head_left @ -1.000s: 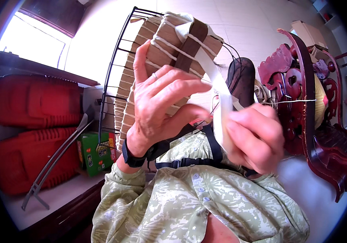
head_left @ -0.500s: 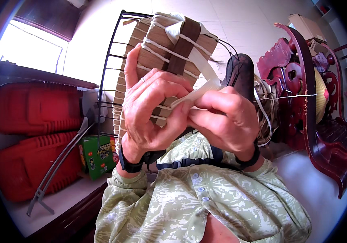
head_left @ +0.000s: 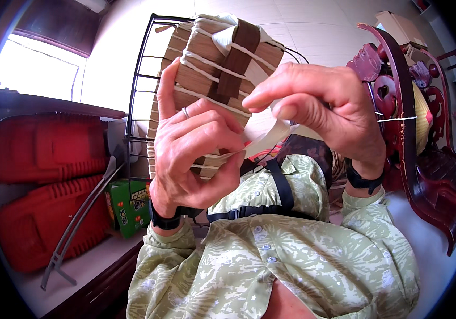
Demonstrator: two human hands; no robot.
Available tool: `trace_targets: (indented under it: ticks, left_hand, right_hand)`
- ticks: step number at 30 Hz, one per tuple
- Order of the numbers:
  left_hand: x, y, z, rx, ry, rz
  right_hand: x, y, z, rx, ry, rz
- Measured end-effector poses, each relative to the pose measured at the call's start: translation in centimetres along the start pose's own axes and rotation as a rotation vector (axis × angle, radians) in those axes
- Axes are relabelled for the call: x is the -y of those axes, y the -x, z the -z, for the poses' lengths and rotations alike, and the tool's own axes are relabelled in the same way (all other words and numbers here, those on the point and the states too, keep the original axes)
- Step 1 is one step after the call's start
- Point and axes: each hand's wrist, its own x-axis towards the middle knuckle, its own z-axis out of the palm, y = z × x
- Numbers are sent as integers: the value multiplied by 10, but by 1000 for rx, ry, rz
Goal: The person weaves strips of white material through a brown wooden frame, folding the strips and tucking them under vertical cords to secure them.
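Observation:
A flat white strip runs between my two hands. My left hand is closed on its lower end, thumb pressed to the bent fingers, while the index finger points up along the weaving. My right hand, higher and to the right, pinches the strip between thumb and fingers. Behind them stands a woven piece of light brown bands and white cord on a black wire frame. A dark brown band crosses it, with white strip folded about its top. My left hand covers part of the weaving.
Two red ribbed plastic pieces lie at the left, beside a thin grey metal bar and a green box. A dark red carved wooden chair stands at the right, with a cardboard box beyond.
My right hand has moved up and right, away from my left hand, and more of the white strip shows between them. My left hand has stayed nearly in place.

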Motion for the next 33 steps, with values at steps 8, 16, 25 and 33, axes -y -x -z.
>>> trace_targets:
  ticks: [8,16,25,33]
  left_hand:
    - [0,-2,12,181,-41,44]
    - [1,1,11,156,-11,66]
    - [-3,-3,15,247,-67,80]
    - [-2,4,14,245,-120,99]
  right_hand:
    - [-21,4,-10,62,98,84]
    - [-37,57,-16,-252,247,-156]
    - [-72,4,-33,-788,782,462]
    - [-68,26,-44,-504,530,314]
